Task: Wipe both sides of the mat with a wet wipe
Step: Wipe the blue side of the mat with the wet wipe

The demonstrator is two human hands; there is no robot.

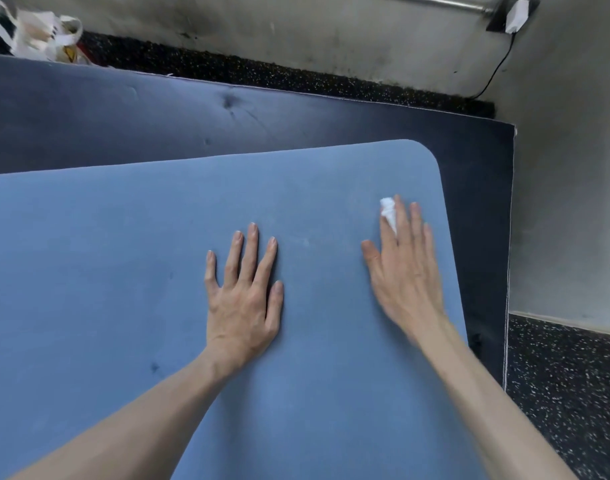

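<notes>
The mat (158, 271) filling the lower left and centre of the frame is plain mid-blue, with a few small dark specks. Behind it, across the upper middle, a larger mat (296, 119) is very dark navy with a thin pale line along its right edge. The wet wipe (388, 211) right of centre is white. The floor (566, 393), lower right and in a strip along the top, is black flecked with white. The wall (331, 32) at the top is mottled grey with dark smudges. A bag (37, 32) in the upper left corner is white with yellow
</notes>
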